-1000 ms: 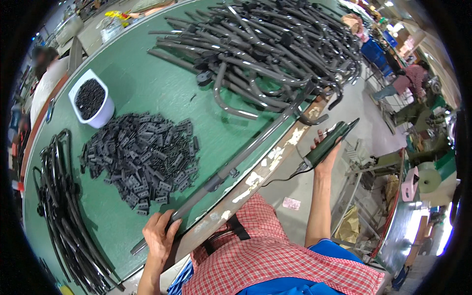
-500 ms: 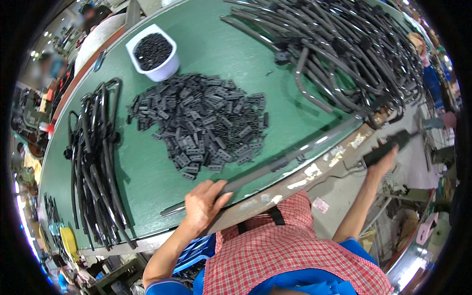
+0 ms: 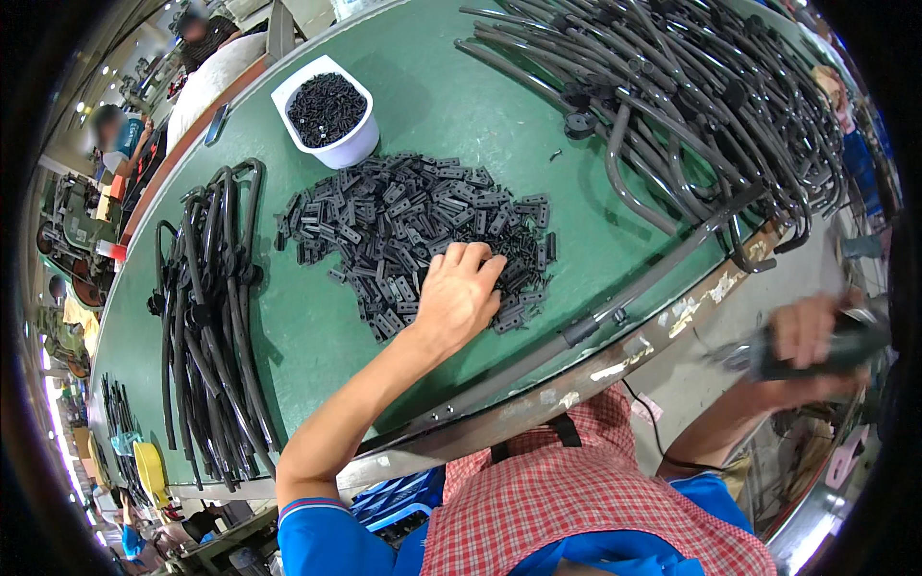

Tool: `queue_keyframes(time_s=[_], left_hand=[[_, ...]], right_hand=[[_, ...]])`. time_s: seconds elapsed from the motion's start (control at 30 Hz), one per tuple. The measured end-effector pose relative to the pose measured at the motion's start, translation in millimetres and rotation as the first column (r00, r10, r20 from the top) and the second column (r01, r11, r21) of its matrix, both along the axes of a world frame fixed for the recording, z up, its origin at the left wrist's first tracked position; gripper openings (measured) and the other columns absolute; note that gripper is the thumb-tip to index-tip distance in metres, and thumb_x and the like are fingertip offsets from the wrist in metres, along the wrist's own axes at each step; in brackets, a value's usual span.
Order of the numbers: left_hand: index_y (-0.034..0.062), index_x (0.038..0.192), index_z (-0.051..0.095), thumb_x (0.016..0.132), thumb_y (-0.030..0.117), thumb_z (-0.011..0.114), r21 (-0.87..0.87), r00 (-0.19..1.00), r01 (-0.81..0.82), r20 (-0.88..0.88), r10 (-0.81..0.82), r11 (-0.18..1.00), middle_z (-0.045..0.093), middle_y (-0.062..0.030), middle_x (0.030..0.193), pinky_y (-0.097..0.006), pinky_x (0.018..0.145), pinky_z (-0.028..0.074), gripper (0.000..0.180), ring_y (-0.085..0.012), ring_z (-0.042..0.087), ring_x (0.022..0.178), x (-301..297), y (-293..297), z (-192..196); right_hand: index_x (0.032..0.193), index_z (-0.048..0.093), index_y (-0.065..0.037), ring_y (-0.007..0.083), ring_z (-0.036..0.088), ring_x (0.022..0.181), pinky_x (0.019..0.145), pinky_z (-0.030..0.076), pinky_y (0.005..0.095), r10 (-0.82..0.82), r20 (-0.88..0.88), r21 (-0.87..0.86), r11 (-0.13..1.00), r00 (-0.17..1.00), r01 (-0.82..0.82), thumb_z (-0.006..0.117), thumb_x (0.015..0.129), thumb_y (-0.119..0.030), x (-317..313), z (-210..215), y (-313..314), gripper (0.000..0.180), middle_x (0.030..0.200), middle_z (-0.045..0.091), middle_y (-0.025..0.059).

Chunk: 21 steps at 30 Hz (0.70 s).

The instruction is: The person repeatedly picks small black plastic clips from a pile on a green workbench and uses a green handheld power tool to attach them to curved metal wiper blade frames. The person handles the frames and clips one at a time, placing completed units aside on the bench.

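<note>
My left hand reaches down onto the near side of a pile of small black slotted plastic pieces. Its fingers are bent and drawn together; their tips, and whatever they pinch, are hidden. Off the table's right edge, my right hand grips a dark electric screwdriver, smeared by motion. Along the near table edge lies a long dark metal tube with a black fitting around it. Neither hand touches this tube.
A white tub of small black screws stands behind the pile. Bent black tubes lie at left, and a larger heap of tubes covers the far right. The worn table edge curves before me. A cord hangs below it.
My left hand has let go of the tube and moved up and right onto the pile. My right hand has swung outward and lower with the electric screwdriver, turning it.
</note>
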<state>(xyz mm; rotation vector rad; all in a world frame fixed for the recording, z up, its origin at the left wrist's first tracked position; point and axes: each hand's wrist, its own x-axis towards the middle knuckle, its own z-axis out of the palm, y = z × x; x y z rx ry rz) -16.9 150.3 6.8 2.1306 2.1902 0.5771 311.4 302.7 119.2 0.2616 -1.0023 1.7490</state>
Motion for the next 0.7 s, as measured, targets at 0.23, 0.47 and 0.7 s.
queue_keyframes(time_s=[0.23, 0.47, 0.7], left_hand=[[0.0077, 0.086, 0.067, 0.076, 0.007, 0.069, 0.139, 0.980, -0.088, 0.187, 0.061, 0.986, 0.065, -0.0086, 0.088, -0.037, 0.078, 0.046, 0.011, -0.0270, 0.061, 0.085, 7.8, 11.5, -9.0], [0.0006, 0.079, 0.057, 0.073, -0.006, 0.064, 0.155, 0.873, -0.272, 0.454, 0.176, 0.950, 0.053, -0.0099, 0.072, -0.033, 0.066, 0.042, 0.012, -0.0219, 0.052, 0.069, 1.2, 13.1, 1.4], [0.0046, 0.088, 0.055, 0.085, 0.005, 0.062, -0.200, 0.323, -0.238, 0.907, 0.271, 0.951, 0.055, -0.0019, 0.070, -0.021, 0.050, 0.040, 0.007, -0.0123, 0.051, 0.058, 17.3, -30.7, 61.9]], right_hand=[[0.126, 0.048, -0.009, 0.0219, 0.054, 0.058, 0.056, 0.044, 0.0370, 0.104, -0.049, -0.533, 0.838, 0.993, -0.114, 0.044, 0.074, -0.082, -60.9, -67.4, -33.9, 0.090, 0.066, 0.055, 0.0068], [0.132, 0.035, 0.001, 0.0168, 0.053, 0.065, 0.063, 0.045, 0.0327, 0.230, 0.210, -0.486, 0.868, 0.950, -0.102, 0.047, 0.078, -0.076, -90.3, -67.0, -45.8, 0.095, 0.076, 0.054, 0.0078], [0.135, 0.035, -0.001, 0.0163, 0.052, 0.069, 0.065, 0.044, 0.0330, 0.304, 0.233, -0.364, 0.908, 0.924, -0.207, 0.048, 0.070, -0.082, -104.3, -26.6, -54.6, 0.104, 0.078, 0.052, 0.0067]])
